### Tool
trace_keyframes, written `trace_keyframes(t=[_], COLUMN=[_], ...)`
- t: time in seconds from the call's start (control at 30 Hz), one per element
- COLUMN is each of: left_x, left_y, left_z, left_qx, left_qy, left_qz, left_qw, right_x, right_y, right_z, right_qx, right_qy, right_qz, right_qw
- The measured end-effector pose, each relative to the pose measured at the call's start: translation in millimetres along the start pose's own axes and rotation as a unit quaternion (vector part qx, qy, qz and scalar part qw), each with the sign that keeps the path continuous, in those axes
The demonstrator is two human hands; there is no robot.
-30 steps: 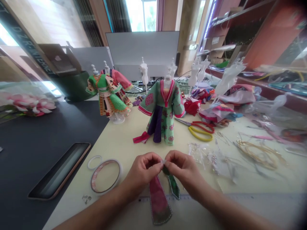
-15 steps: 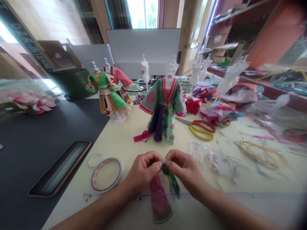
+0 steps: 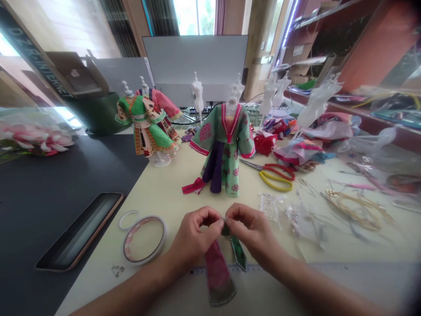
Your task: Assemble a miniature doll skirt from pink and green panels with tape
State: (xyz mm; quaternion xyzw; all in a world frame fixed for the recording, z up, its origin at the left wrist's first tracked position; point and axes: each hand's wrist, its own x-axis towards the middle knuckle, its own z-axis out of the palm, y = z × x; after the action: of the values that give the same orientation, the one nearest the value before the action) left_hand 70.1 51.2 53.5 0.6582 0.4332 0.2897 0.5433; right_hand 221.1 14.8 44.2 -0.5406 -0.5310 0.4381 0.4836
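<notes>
My left hand [image 3: 200, 230] and my right hand [image 3: 246, 226] meet above the front of the table, both pinched closed at the top end of a fabric sash. Below my left fingers hangs the sash's wide pink strip [image 3: 219, 276], edged with white dots and greyish at its lower end. A narrow green strip [image 3: 239, 253] with the same dotted edge hangs under my right fingers. The exact spot between the fingertips is mostly hidden. Just beyond my hands stands a small mannequin in a green robe [image 3: 232, 162] with pink trim and a dark purple panel.
A roll of tape [image 3: 144, 239] and a phone [image 3: 82, 230] lie to the left. Scissors [image 3: 276, 177] with red and yellow handles lie right of the robe. Small bagged beads [image 3: 272, 208] and gold wire [image 3: 355, 210] are farther right. A clear ruler [image 3: 322, 268] runs along the front.
Both hands stay pinched together at the sash's top, and the fingertips have closed more over the small pale bit that showed between them. The view has shifted slightly.
</notes>
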Motion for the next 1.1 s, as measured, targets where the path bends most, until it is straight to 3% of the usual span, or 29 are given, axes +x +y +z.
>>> trace_keyframes(t=[0.43, 0.67, 0.9, 1.0, 1.1], left_x=[-0.6, 0.1, 1.0, 0.6, -0.8], left_y=[1.2, 0.7, 0.8, -3.4, -9.3], left_z=[-1.8, -1.7, -0.8, -0.3, -0.2], left_qx=[0.022, -0.092, -0.114, -0.072, 0.085], left_qy=[0.0, -0.002, 0.008, 0.064, 0.132], left_qz=[0.03, -0.05, -0.059, -0.015, 0.143], left_qw=[0.999, 0.994, 0.992, 0.995, 0.977], right_x=[-0.9, -1.1, 0.6, 2.6, 3.4], right_y=[1.3, -2.8, 1.2, 2.8, 3.7], right_z=[-0.6, -2.4, -0.8, -0.2, 0.5], right_qx=[0.005, 0.079, 0.068, 0.068, 0.074], right_qy=[-0.016, -0.037, -0.008, 0.006, 0.007], right_qz=[0.003, 0.046, 0.046, 0.046, 0.045], right_qw=[1.0, 0.995, 0.997, 0.997, 0.996])
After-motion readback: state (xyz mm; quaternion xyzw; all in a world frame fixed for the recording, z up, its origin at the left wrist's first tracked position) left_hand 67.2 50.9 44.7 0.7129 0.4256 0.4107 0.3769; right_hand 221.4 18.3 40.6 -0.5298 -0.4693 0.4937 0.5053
